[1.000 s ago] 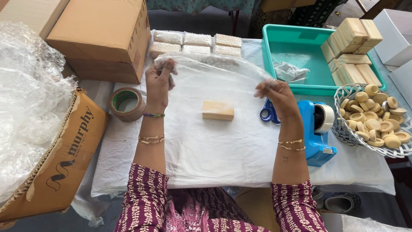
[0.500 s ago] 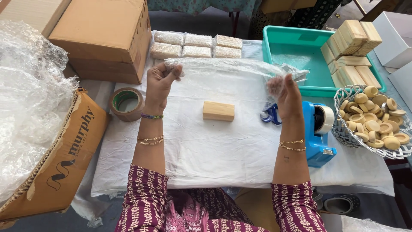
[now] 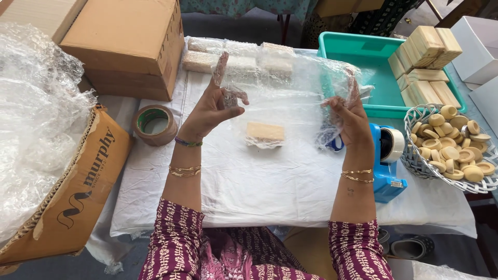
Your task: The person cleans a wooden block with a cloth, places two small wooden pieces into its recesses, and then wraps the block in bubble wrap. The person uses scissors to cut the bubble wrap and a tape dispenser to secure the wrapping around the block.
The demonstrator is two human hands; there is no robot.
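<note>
Clear plastic film [image 3: 290, 88] veils the wrapped bars [image 3: 233, 54] behind it and softens the tan bar [image 3: 265, 132] beneath, so their surfaces cannot be read; the right hand [image 3: 348, 118] hides part of a blue-handled object [image 3: 337, 144], kind uncertain; the open carton of bubble wrap [image 3: 46, 171] is cut by the left edge; the white box [image 3: 480, 44] by the right edge; footwear [image 3: 412, 246] under the table shows only partly

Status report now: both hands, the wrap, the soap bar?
Left hand and right hand pinch bubble wrap sheet, stretched above table. Soap bar lies under it. Nothing in the way.
</note>
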